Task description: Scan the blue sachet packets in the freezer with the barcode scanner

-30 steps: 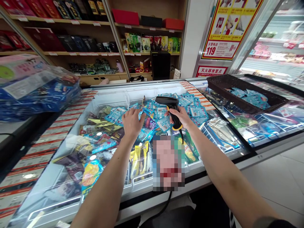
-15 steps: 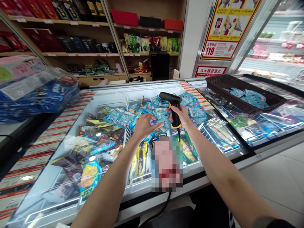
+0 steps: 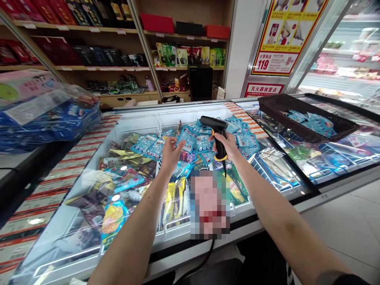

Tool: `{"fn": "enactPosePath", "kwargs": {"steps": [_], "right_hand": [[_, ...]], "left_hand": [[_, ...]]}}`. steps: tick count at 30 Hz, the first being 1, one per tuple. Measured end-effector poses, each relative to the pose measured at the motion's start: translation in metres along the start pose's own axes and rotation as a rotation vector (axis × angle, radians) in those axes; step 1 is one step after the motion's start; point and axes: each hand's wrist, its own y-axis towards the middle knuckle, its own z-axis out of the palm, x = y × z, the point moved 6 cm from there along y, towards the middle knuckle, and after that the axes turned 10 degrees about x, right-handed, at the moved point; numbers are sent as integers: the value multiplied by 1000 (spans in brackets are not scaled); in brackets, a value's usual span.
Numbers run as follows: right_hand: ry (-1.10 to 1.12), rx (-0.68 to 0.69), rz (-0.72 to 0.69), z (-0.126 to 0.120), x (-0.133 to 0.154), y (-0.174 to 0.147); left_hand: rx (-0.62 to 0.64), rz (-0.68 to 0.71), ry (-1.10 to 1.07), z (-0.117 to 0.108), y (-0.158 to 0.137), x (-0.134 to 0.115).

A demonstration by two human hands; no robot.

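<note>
My right hand [image 3: 227,146] is wrapped round the grip of a black and yellow barcode scanner [image 3: 214,122], its head pointing left and its cable hanging below. To the left, my left hand [image 3: 171,154] has thumb and fingers at the edge of a light-blue packet [image 3: 187,137] and appears to pinch it; the barcode on it faces up. More light-blue packets [image 3: 204,143] lie spread under and around the scanner, on the freezer's glass top [image 3: 142,174]. A phone-like item, blurred out [image 3: 209,202], lies in front of my hands.
Below the glass are baskets of wrapped goods, including yellow packs [image 3: 175,198]. A brown basket [image 3: 308,118] with light-blue packets stands at right. Plastic-wrapped blue packages [image 3: 50,111] sit at left. Shelves [image 3: 101,68] and a black box-shaped object [image 3: 200,82] are behind the freezer.
My left hand has drawn back left and turned upright from lying flat over the packets. A light-blue packet with its barcode up now shows beside its thumb. The right hand and scanner stay put.
</note>
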Motion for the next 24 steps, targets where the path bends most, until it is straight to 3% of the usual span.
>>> {"fn": "enactPosePath", "kwargs": {"steps": [5,15,24], "right_hand": [[-6,0,1,0,0,0],[-36,28,22,3,0,-1],[-73,126,60,12,1,-2]], "left_hand": [[-79,-36,-195,-7,4,11],[-146,-44,-448,-13,1,5],[-204,-72,-519,-16,4,13]]}}
